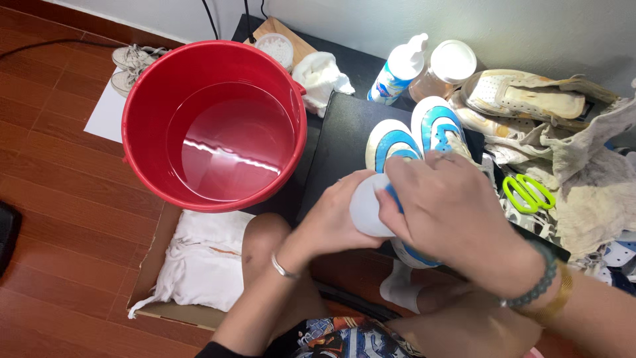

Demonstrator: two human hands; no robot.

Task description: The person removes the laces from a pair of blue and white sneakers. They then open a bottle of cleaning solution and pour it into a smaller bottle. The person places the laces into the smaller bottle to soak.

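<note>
Between both hands [404, 212], a white bottle [366, 211] sits gripped over blue-white sneakers [414, 136]

Domestic room, used for shoe cleaning at floor level. Evidence: reddish-brown wooden plank floor [59, 172]; plain pale wall [371, 20]; round red plastic bucket of water [142, 142]; white cleaning-fluid bottle with blue label [396, 71]; worn cream sneakers [523, 96]; crumpled stained rags [589, 179]; pair of grey canvas shoes [132, 63] near the wall.

White pump bottle [398, 69] with blue label behind the shoes, clear white-lidded jar [442, 69] beside it, cardboard tray [159, 255] under folded cloth
</note>
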